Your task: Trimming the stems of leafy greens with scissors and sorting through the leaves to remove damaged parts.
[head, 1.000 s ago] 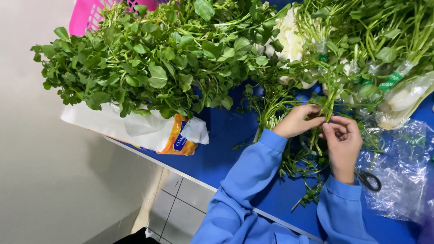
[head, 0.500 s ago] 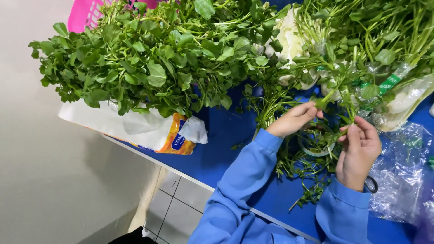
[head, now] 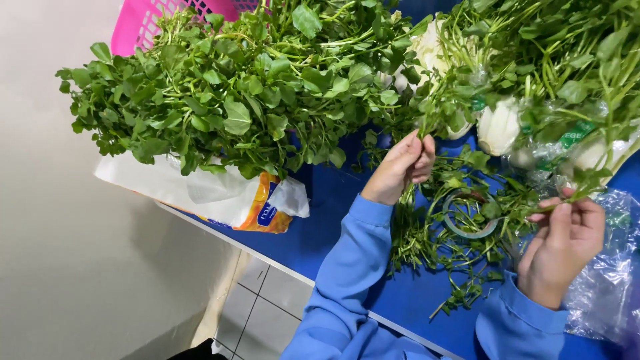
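Head view, looking down on a blue table (head: pixel 320 220). Left hand (head: pixel 400 167) raised over the tabletop, fingers together and pinched on a bundle of green stems (head: pixel 407 220) hanging below the fist and running up toward the leafy heap. Right hand (head: pixel 563 243) lower and further right, fingertips closed on a thin sprig (head: pixel 587 190) that leads up into the greens above. Both sleeves blue. Between the 2 hands: a roll of tape (head: pixel 470 213) lying flat among loose trimmed leaves on the table. Large pile of leafy greens (head: pixel 227 100) at upper left, resting on a white and orange plastic bag (head: pixel 220 197) at the table edge. Pink basket (head: pixel 153 23) behind the pile. Pale-stemmed vegetables in clear wrap (head: pixel 500 127) at upper right. Crumpled clear plastic (head: pixel 610 293) just beside the right wrist.
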